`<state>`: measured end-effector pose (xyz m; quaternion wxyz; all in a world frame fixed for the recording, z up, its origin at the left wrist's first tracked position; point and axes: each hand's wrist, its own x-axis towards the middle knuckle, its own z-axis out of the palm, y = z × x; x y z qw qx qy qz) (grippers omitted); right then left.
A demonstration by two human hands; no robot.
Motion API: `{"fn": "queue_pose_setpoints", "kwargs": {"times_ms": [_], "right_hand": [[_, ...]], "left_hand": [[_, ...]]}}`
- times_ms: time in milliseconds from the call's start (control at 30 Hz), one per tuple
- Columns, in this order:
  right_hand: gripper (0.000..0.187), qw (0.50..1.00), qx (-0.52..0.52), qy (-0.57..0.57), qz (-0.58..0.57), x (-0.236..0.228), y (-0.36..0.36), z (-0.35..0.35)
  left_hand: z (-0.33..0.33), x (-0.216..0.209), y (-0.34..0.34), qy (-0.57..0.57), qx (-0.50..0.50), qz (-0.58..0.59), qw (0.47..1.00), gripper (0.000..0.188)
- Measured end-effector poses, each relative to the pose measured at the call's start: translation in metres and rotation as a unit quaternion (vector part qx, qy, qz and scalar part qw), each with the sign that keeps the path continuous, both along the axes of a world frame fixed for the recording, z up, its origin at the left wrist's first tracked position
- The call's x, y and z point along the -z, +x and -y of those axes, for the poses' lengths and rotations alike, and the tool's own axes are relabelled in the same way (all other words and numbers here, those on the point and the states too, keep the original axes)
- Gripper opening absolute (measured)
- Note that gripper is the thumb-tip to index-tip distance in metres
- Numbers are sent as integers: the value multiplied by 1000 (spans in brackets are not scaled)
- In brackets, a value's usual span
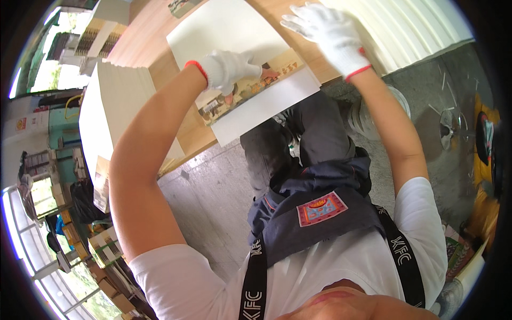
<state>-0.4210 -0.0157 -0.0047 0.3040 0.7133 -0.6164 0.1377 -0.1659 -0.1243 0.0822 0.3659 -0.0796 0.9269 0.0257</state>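
Observation:
My left hand [226,70], in a white glove with a red cuff and bare thumb and index tips, rests on a printed cover sheet [248,89]. Its thumb and index finger are spread apart on the picture strip; the other fingers are partly hidden. Around that strip lies a large white sheet [218,24], and another white sheet [269,106] sticks out past the table's near edge. Further right, my gloved right hand [325,34] is raised with its fingers spread, holding nothing, beside a tall white paper stack [402,29]. That hand is slightly blurred.
The work surface is a light wooden table [144,40]. Thick white paper piles [120,90] stand at its left. A bundle of printed books [96,37] sits at the far left. On the grey floor [202,197] to the right is a round, whitish container [362,120].

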Motion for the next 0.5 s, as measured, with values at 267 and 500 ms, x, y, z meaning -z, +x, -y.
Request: {"fn": "queue_pose_setpoints", "kwargs": {"times_ms": [267, 500], "right_hand": [[25, 916, -348, 5, 200, -31, 20, -31], [22, 897, -417, 116, 90, -12, 115, -5]], "left_hand": [[-5, -12, -11, -5, -13, 52, 999, 109], [2, 4, -12, 99, -210, -2, 973, 70]]}}
